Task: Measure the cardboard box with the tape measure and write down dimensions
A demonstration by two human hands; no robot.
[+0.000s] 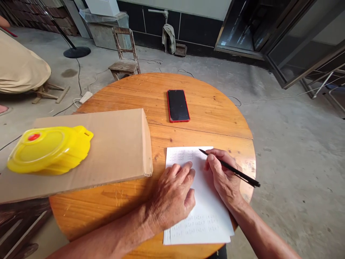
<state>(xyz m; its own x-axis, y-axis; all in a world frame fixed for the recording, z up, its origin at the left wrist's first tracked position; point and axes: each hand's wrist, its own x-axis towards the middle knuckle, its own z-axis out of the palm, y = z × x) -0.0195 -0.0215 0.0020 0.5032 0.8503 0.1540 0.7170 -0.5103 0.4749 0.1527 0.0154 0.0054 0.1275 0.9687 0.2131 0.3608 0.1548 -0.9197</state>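
Note:
A black pen [239, 173] is pinched in my right hand [225, 176], its tip at the upper lines of writing on a white sheet of paper [202, 201]. Rows of small handwritten characters run along the top and bottom of the sheet; they are too faint to read surely. More sheets show beneath it at the lower edge. My left hand [175, 196] lies on the paper's left side with its fingers loosely bent and spread, pressing on it and holding nothing.
The papers lie on a round wooden table [210, 129]. A phone [178, 105] in a red case lies beyond them. At left, a cardboard box [118, 144] bears a yellow plastic case [51, 149]. A wooden chair [125, 54] and cables are on the floor behind.

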